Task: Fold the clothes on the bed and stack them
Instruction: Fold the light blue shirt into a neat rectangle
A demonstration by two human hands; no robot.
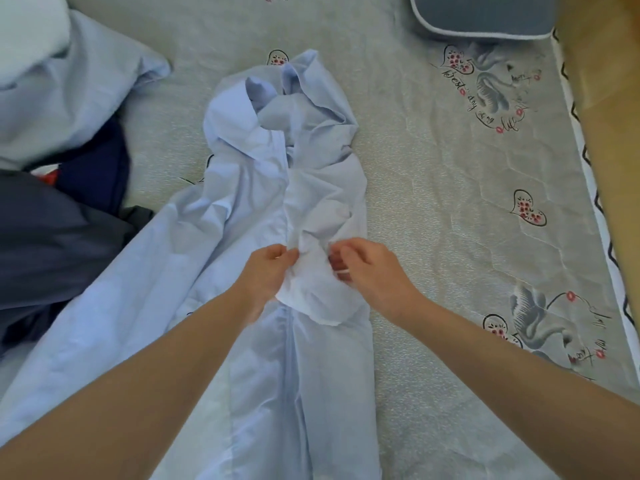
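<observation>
A light blue collared shirt lies crumpled lengthwise down the middle of the bed, collar at the far end. My left hand and my right hand sit close together over its middle. Both pinch a bunched fold of the shirt's fabric between them. The shirt's left side spreads out flat toward the lower left, and its lower part runs under my forearms.
A grey quilted mattress cover with swan and heart prints lies under everything. Dark navy and grey clothes pile at the left, pale blue and white cloth behind them. A grey cushion rests at the top right, by the bed's right edge.
</observation>
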